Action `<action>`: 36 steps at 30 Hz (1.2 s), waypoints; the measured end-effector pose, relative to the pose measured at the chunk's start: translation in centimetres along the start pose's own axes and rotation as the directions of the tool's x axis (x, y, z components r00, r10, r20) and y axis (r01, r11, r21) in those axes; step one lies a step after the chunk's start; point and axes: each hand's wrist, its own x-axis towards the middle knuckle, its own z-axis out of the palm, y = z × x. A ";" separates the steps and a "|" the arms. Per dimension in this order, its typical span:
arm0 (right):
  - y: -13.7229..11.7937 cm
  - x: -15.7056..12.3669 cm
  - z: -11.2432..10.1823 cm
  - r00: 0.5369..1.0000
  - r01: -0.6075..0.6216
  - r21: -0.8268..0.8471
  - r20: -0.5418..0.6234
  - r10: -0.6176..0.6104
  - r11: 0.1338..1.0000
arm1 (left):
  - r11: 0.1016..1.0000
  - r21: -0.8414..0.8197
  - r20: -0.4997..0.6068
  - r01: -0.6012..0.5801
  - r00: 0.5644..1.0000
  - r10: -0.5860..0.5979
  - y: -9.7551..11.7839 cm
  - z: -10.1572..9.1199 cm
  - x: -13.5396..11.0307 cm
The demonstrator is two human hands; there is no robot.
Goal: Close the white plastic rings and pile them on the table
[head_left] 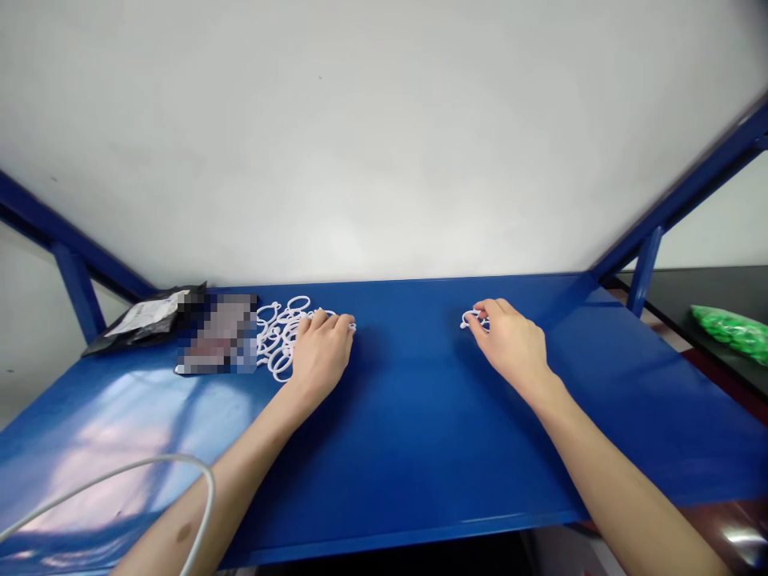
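Observation:
Loose white plastic curtain rings (273, 340), each with a small eyelet, lie heaped on the blue shelf (414, 448). Over the heap's right side rests my left hand (324, 348), its fingers curled down; a bit of white ring shows beside its fingertips, though the hand hides most of what it grips. Well apart, to the right, my right hand (510, 336) pinches a white curtain ring (471, 318) between thumb and fingers, low over the shelf. Whether more than one ring is in that pinch is hard to tell.
A black plastic package (144, 320) with a white label and a blurred-out flat item (219, 336) lie left of the heap. A white cable (150, 460) crosses my left forearm. Blue frame bars (645, 268) rise at both sides. A green bag (729, 332) sits far right.

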 end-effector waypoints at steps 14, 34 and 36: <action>-5.1 -4.7 0.9 0.860 0.308 0.755 0.039 -0.508 0.579 | 0.333 -0.938 0.187 0.096 0.950 0.251 4.8 -2.9 -2.0; -5.1 -4.4 0.9 0.877 0.172 0.769 0.166 -0.452 0.616 | 0.148 -0.966 0.231 0.214 0.967 0.109 5.7 -2.2 -2.1; -5.1 -4.5 0.8 0.865 0.219 0.757 0.141 -0.481 0.615 | 0.166 -0.972 0.187 0.169 0.977 0.103 5.7 -2.0 -2.2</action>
